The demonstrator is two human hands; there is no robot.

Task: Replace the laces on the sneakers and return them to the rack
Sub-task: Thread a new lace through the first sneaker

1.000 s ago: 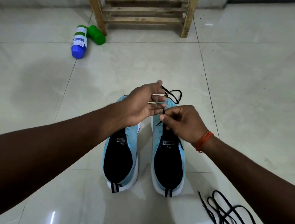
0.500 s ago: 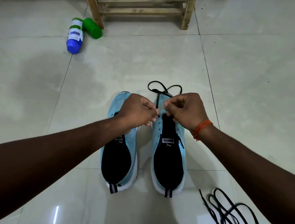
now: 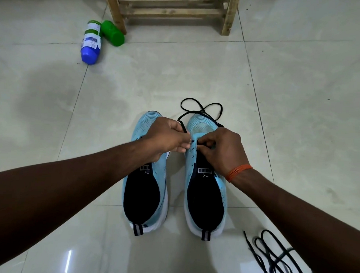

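Right sneaker (image 3: 202, 127) sits at 6 o'clock on the floor, toe toward the rack (image 3: 172, 10) at 12. Left hand (image 3: 168, 138) pinches the black lace (image 3: 201, 108) beside the front eyelets; right hand (image 3: 219, 150) grips it there too. Risk: the slack loop past the toe tangles, or the lace slips the pinch and pulls through uneven.

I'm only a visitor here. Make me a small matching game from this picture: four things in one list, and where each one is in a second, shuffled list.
1 wooden rack
2 blue-capped bottle
3 spare laces
4 threaded lace

A pinched by left hand and right hand over right sneaker
B standing at the top of view
C lying beside green bottle
D heaped at bottom right

Pairs: 1-B, 2-C, 3-D, 4-A
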